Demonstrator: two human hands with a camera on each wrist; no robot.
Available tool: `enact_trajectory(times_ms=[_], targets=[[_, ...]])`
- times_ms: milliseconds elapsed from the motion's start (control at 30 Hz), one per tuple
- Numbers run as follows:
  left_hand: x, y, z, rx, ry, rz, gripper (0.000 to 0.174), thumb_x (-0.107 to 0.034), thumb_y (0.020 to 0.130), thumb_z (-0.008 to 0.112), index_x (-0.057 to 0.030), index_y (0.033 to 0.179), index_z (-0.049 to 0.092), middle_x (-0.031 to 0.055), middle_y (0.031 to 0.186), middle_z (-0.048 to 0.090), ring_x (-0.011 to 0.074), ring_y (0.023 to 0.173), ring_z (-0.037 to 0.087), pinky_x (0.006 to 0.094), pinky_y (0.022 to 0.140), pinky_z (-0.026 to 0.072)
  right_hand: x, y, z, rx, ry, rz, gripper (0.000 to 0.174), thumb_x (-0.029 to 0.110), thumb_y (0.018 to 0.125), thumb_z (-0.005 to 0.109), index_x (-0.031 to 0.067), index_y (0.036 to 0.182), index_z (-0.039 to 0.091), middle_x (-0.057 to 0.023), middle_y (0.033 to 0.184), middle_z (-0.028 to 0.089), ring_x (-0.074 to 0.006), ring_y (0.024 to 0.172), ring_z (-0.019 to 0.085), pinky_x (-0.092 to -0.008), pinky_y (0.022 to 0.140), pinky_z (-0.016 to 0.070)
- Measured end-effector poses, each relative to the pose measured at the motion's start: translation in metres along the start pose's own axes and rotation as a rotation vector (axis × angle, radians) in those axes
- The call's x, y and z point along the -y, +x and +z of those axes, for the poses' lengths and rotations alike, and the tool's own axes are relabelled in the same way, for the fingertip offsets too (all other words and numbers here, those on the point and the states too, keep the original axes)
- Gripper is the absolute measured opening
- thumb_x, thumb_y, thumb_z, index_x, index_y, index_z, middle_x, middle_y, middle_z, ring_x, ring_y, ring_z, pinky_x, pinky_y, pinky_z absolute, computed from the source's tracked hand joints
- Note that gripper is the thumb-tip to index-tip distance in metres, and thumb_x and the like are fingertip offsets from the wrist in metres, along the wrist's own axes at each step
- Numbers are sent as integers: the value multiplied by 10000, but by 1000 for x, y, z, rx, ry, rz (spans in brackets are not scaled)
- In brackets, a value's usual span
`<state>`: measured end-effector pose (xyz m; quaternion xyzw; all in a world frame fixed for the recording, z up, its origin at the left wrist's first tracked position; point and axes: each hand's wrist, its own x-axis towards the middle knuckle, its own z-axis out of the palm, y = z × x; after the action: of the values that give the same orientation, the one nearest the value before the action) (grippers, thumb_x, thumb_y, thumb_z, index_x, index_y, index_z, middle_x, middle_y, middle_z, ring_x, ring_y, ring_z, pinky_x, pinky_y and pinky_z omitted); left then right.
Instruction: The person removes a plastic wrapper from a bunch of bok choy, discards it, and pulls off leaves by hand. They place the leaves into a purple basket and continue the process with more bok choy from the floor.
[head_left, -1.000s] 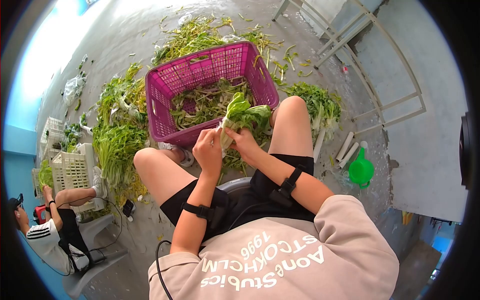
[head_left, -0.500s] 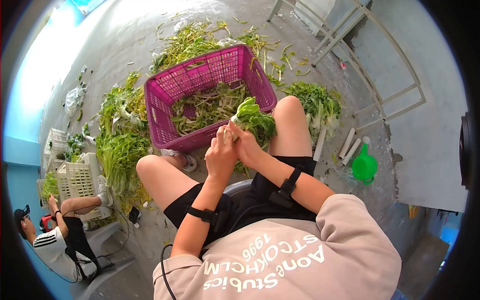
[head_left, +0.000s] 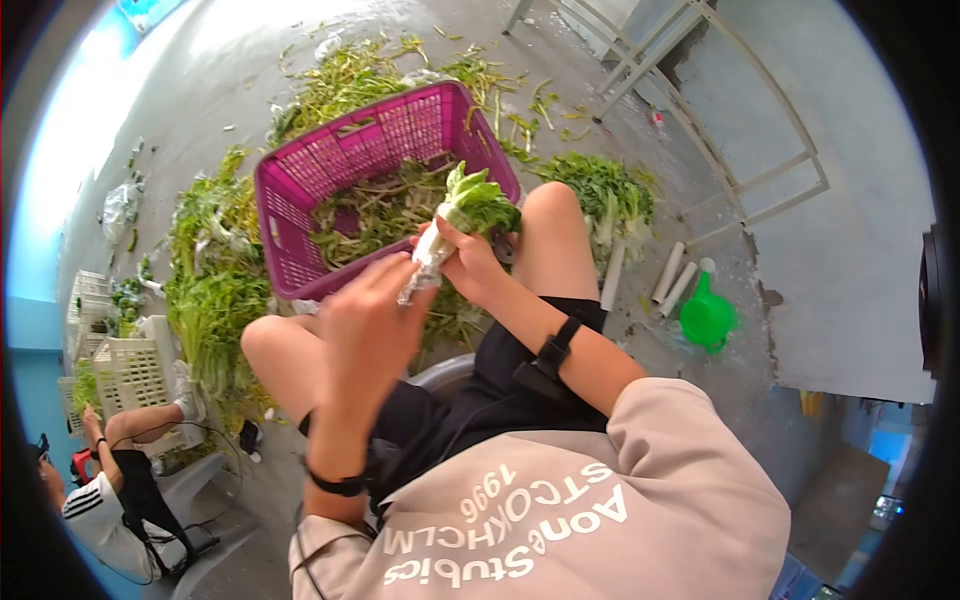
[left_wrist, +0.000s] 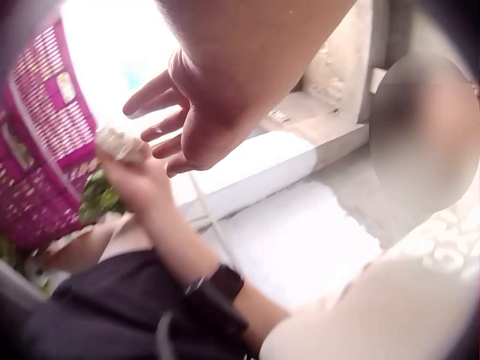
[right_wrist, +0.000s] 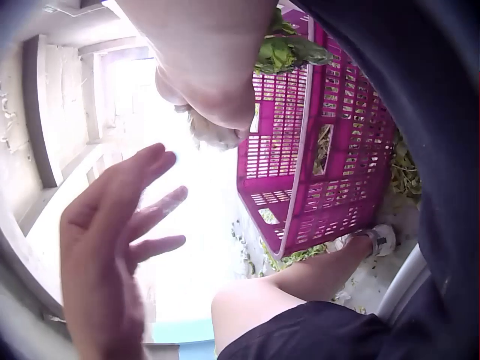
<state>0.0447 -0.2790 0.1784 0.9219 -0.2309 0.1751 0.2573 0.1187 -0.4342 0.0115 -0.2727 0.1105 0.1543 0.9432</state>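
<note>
My right hand (head_left: 474,262) grips a head of leafy greens (head_left: 484,205) by its pale stalk, above the near edge of the purple crate (head_left: 350,268). Crinkled, shiny clear plastic (head_left: 428,262) covers the stalk end, which points toward my body. Off to the left of the stalk, my left hand (head_left: 370,322) is blurred in the head view. The left wrist view shows that left hand (left_wrist: 210,112) with fingers spread and nothing in them. In the right wrist view the wrapped stalk end (right_wrist: 214,133) sticks out below the right hand (right_wrist: 214,82).
Limp stems and leaves (head_left: 375,215) lie inside the crate. Piles of greens (head_left: 215,300) flank it, with more greens (head_left: 605,195) by my right knee. A green plastic vessel (head_left: 707,315) and white rolls (head_left: 670,272) sit at right. Another person (head_left: 115,510) sits at left.
Both hands were together at the stalk; the left hand has since come away, back toward my body and left. The right hand keeps hold of the greens, and the plastic-covered end now shows.
</note>
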Motion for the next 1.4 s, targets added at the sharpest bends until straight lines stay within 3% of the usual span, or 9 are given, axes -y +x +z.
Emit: enact_trajectory(times_ms=[200,300,367,500,733,767,933,1100,1400], targets=[[5,-2,-96,-570,-1057,334,161,-107,840,566,-3,717,571,93,671,531,233,606,530,340,531,410,3,-1,3,-43,-60,-24,266,217,1004,597,10,1164,553,-101,1030,652,-271,976,668,-436,851,548],[-14,27,-152,-143,-1301,894,219,-264,870,572,-114,720,517,58,692,488,183,643,456,322,549,333,-2,3,-4,-34,-63,-7,223,190,995,604,47,1154,540,-111,1033,660,-298,1008,666,-449,871,544],[-14,13,-178,139,-1080,936,328,-363,990,586,-197,1273,598,26,1148,639,162,1007,615,325,907,475,-3,2,-5,-39,-61,5,222,176,985,619,42,1149,553,-108,1026,663,-285,995,672,-430,867,544],[-50,-4,-150,-693,-890,521,249,-321,1005,541,-120,1057,678,-51,812,598,81,642,549,255,580,433,4,-4,4,15,-155,21,243,179,982,618,16,1155,566,-123,1066,664,-282,1019,668,-431,880,538],[-2,-12,-100,-659,-631,307,148,-154,869,575,-9,846,597,82,682,536,202,630,561,328,570,464,8,-16,19,24,-269,20,312,301,995,612,48,1174,576,-87,1149,678,-211,1022,654,-410,854,547],[-11,-34,-66,-740,-251,-476,186,-159,825,680,4,905,639,80,723,592,182,693,612,306,659,508,9,-17,18,10,-283,41,336,308,984,630,51,1195,580,-81,1168,676,-190,1015,651,-405,861,545],[39,-30,73,-222,-325,-354,643,-310,646,910,-51,1113,552,109,966,590,266,820,599,376,728,506,4,-11,12,-3,-218,-15,333,276,963,666,59,1204,591,-67,1173,675,-169,973,663,-362,821,560],[38,-35,112,-196,-260,-191,111,18,820,627,-26,886,550,117,769,567,342,703,615,425,626,504,0,-15,15,-38,-110,-23,347,242,948,685,27,1202,586,-91,1130,675,-194,977,672,-344,808,571],[36,-47,130,-101,-101,-67,212,32,766,628,9,969,570,149,922,577,327,829,630,409,717,552,-18,-15,20,-75,172,35,397,304,931,703,14,1180,596,-134,1069,677,-207,916,663,-348,771,553]])
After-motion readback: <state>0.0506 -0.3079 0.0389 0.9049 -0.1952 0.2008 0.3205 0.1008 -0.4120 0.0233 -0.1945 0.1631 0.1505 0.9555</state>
